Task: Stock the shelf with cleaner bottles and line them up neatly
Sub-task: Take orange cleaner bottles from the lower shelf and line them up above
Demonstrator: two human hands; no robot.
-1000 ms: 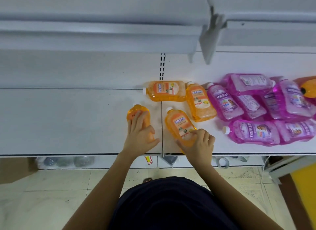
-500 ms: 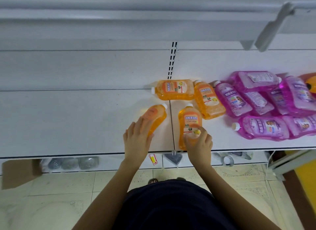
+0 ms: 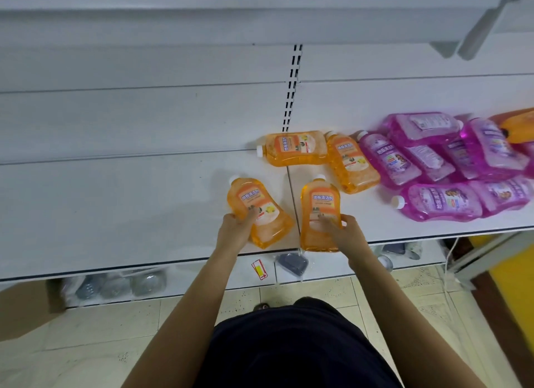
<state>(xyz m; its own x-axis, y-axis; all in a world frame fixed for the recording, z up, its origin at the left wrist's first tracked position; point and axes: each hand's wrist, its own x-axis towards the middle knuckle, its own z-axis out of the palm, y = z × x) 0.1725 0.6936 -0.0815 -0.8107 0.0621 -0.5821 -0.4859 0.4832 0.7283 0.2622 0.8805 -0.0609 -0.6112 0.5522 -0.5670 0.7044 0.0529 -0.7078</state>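
Left hand (image 3: 235, 231) grasps left orange bottle (image 3: 260, 205); right hand (image 3: 345, 233) grasps right orange bottle (image 3: 319, 202). Both lie label-up near shelf (image 3: 115, 208) front edge, caps pointing rearward. Purple bottles (image 3: 445, 204) heaped right.

left orange bottle (image 3: 260, 201): clear glossy plastic, smooth label
right orange bottle (image 3: 319, 200): same glossy plastic
purple bottles (image 3: 445, 205), 2 o'clock: translucent, shiny plastic
shelf (image 3: 115, 208): smooth matt white, looks metal
floor (image 3: 86, 344), 7 o'clock: speckled glazed tile
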